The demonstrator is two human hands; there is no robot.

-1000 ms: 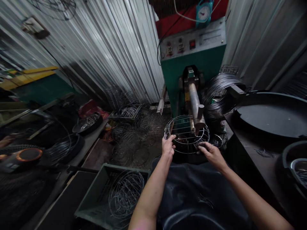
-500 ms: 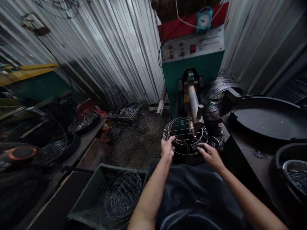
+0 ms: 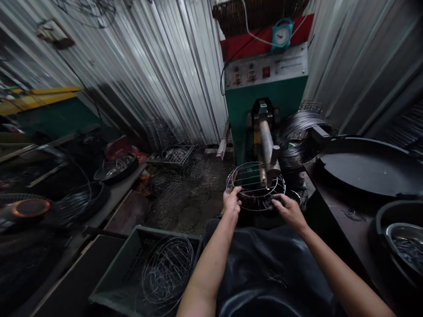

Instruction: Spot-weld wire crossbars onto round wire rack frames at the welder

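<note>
Right of centre in the head view, below the tip of a machine's metal arm (image 3: 266, 134), sits a round wire rack (image 3: 249, 181): rings with parallel wires across, roughly level. I have its left rim in my left hand (image 3: 232, 201), thumb on top, fingers curled tight under. My right hand (image 3: 286, 209) is at the near right edge, thumb and fingertips nearly together; can't tell if they grip the rim or some small piece. Arm tip overlaps the rack's right part; contact unclear.

Far side: green machine (image 3: 287, 94) with a control panel (image 3: 287, 66) on top, red switch on it, teal dial (image 3: 282, 35) above, corrugated wall (image 3: 165, 66) behind. Right of the arm, a thick wire coil (image 3: 299, 127). Farther right, a big black tray (image 3: 366, 165); nearer me, loose wire bits (image 3: 353, 215) on the bench, then a black tub (image 3: 380, 237) holding a metal bowl (image 3: 401, 226), its contents blurry.

Near left: green crate (image 3: 115, 268) with tangled wire rounds (image 3: 168, 264) inside. Beyond it, more wirework (image 3: 194, 171) heaped on the floor, too dark to count. Dark shiny cover (image 3: 251, 255) over my lap.
</note>
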